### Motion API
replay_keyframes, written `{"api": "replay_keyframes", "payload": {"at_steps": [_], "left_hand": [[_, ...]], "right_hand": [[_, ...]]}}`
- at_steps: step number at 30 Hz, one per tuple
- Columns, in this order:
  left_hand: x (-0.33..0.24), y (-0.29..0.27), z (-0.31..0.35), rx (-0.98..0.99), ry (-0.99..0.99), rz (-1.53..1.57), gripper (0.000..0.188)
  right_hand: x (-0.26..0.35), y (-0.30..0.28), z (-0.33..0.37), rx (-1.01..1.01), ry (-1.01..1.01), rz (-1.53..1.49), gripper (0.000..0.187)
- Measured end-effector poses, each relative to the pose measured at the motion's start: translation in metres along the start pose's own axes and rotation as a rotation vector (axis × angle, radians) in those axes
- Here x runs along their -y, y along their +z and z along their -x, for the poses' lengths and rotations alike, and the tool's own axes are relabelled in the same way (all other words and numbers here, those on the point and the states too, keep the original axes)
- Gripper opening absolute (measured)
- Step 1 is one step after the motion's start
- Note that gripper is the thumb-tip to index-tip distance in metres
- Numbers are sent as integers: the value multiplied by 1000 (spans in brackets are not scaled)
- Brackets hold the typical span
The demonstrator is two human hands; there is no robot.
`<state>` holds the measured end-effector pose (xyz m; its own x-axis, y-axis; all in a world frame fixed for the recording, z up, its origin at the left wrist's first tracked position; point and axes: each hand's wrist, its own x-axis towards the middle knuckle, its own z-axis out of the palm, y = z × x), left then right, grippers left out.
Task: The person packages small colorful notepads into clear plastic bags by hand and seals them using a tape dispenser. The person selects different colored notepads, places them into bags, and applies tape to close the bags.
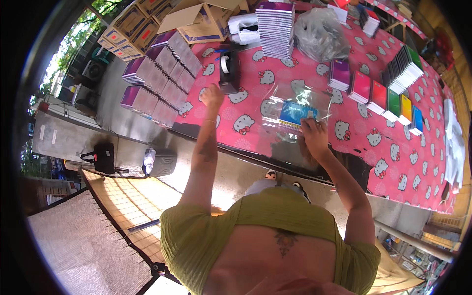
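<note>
A small blue spiral notebook (294,112) lies inside a clear plastic bag (270,117) near the table's front edge. My right hand (314,132) has its bent fingers on the notebook's right end, gripping it through the film. Over to the left, my left hand (212,97) is raised just beside a black tape dispenser (229,81) with a white roll. Its fingers are curled together; anything small between them is too fine to see.
Stacked purple notebooks (157,81) fill the table's left end, with another tall stack (275,32) at the back. Right of the bag runs a row of coloured notebooks (377,96). A grey plastic bag (322,37) and an opened carton (204,24) stand farther back.
</note>
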<state>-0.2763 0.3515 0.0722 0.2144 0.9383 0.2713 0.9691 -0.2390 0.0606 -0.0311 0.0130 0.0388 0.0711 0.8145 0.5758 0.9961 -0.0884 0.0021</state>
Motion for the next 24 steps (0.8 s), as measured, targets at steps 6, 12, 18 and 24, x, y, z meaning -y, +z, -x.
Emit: {"api": "replay_keyframes", "payload": {"at_steps": [6,12,18,24], "left_hand": [[-65,-28,70,250,342,976,23],[-181,-41,145,548,337,637,32],[-178,-38,144,509,437,210,47],[-156,-47,176,334,531,305,37]], "right_hand": [[10,-10,-10,25,-1,-70,31],[3,-3,-4,2,0,-85,33],[1,-8,-5,60,71,-122,35],[-9,-13,-15,32,109,-161,42]]}}
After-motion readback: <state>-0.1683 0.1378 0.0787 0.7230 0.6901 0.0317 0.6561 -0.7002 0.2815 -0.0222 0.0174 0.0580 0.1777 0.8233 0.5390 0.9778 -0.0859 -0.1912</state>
